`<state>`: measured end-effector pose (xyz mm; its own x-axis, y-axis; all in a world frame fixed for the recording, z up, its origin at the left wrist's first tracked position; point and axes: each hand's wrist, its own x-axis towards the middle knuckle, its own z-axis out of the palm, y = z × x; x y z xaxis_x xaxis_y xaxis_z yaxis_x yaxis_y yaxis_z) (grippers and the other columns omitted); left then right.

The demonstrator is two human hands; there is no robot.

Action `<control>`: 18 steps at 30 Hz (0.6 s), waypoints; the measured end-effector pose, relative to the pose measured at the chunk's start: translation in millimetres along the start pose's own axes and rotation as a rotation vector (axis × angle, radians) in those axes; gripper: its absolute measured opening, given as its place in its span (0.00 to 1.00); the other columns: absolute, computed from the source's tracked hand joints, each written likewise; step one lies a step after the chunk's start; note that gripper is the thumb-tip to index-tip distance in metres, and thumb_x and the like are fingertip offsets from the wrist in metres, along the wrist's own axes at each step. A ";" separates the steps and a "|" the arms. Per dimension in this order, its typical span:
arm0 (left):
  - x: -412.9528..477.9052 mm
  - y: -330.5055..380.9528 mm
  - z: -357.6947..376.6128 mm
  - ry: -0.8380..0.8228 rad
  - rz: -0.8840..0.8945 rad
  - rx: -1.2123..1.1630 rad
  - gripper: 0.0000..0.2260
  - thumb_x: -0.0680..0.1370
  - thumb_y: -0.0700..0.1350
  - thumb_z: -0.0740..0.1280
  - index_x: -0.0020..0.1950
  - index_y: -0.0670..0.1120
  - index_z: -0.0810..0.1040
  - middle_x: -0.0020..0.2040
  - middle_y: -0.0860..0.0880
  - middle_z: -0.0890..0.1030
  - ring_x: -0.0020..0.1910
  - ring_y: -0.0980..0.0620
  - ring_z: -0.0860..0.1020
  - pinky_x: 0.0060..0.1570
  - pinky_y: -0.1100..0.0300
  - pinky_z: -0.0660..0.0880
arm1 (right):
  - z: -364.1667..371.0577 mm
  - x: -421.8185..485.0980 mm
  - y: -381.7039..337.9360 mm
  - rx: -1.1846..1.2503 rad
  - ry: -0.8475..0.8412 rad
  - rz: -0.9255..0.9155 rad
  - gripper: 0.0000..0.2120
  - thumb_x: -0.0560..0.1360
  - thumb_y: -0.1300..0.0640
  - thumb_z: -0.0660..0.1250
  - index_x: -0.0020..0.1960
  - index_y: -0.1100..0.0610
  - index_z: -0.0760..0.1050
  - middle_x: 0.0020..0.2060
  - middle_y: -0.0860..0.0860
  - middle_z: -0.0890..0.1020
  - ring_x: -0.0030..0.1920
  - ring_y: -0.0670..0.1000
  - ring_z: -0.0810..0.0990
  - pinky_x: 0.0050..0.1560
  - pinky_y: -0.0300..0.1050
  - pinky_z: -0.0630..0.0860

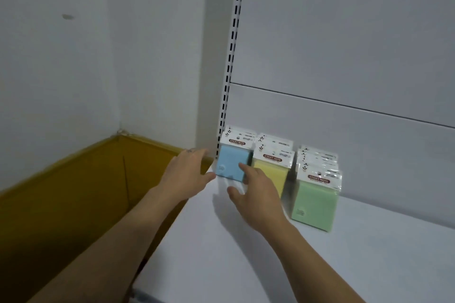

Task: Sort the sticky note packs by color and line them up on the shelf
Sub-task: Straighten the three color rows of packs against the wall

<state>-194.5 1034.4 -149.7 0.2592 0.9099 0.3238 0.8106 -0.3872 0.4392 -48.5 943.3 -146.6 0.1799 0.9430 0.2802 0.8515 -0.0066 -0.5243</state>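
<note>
Three rows of sticky note packs stand upright on the white shelf (270, 265) against its back panel. The blue row (230, 163) is at the left end, the yellow row (273, 172) is in the middle, and the green row (315, 204) is on the right. My left hand (189, 174) has straight fingers, and its fingertips touch the left edge of the front blue pack. On the other side, my right hand (256, 194) is spread, its index fingertip on the front face of that pack near the right edge.
A large open yellow-brown cardboard box (73, 192) stands to the left of the shelf, under my left forearm. A slotted white upright (234, 56) rises behind the blue row. The shelf surface stretches bare to the right and toward me.
</note>
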 end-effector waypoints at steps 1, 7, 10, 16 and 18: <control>9.0 -6.9 3.7 -0.038 -0.011 -0.065 0.27 0.73 0.55 0.70 0.71 0.54 0.66 0.68 0.52 0.73 0.66 0.50 0.70 0.61 0.53 0.72 | 9.0 4.0 -3.7 0.001 -0.006 0.019 0.29 0.76 0.50 0.65 0.74 0.52 0.61 0.68 0.50 0.70 0.65 0.49 0.71 0.64 0.44 0.69; 56.2 -32.2 31.1 -0.251 0.061 -0.373 0.33 0.69 0.52 0.75 0.71 0.53 0.65 0.67 0.53 0.73 0.60 0.59 0.69 0.51 0.65 0.68 | 46.1 20.0 -16.3 -0.126 -0.061 0.105 0.26 0.77 0.57 0.60 0.74 0.55 0.62 0.71 0.51 0.68 0.69 0.51 0.67 0.68 0.42 0.63; 73.9 -34.2 39.3 -0.352 0.088 -0.466 0.36 0.67 0.50 0.77 0.71 0.53 0.64 0.67 0.53 0.73 0.64 0.55 0.71 0.55 0.63 0.68 | 54.7 24.5 -19.2 -0.195 -0.087 0.118 0.27 0.76 0.60 0.58 0.75 0.55 0.61 0.71 0.52 0.67 0.68 0.53 0.68 0.66 0.44 0.67; 89.7 -35.1 51.0 -0.471 0.106 -0.608 0.31 0.69 0.45 0.76 0.68 0.55 0.66 0.64 0.55 0.75 0.60 0.57 0.72 0.52 0.63 0.71 | 63.9 31.3 -13.9 -0.301 -0.119 0.171 0.30 0.77 0.60 0.59 0.77 0.56 0.54 0.76 0.50 0.57 0.74 0.53 0.60 0.71 0.46 0.60; 92.7 -37.7 54.3 -0.499 0.110 -0.626 0.32 0.69 0.44 0.76 0.68 0.55 0.66 0.63 0.55 0.75 0.61 0.57 0.73 0.53 0.64 0.72 | 67.1 31.4 -12.1 -0.318 -0.115 0.169 0.30 0.77 0.59 0.60 0.77 0.56 0.54 0.76 0.50 0.58 0.73 0.53 0.60 0.71 0.46 0.61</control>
<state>-172.6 1141.4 -181.7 0.6441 0.7637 0.0446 0.3612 -0.3550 0.8623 -86.2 995.3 -185.4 0.2895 0.9509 0.1091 0.9283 -0.2512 -0.2741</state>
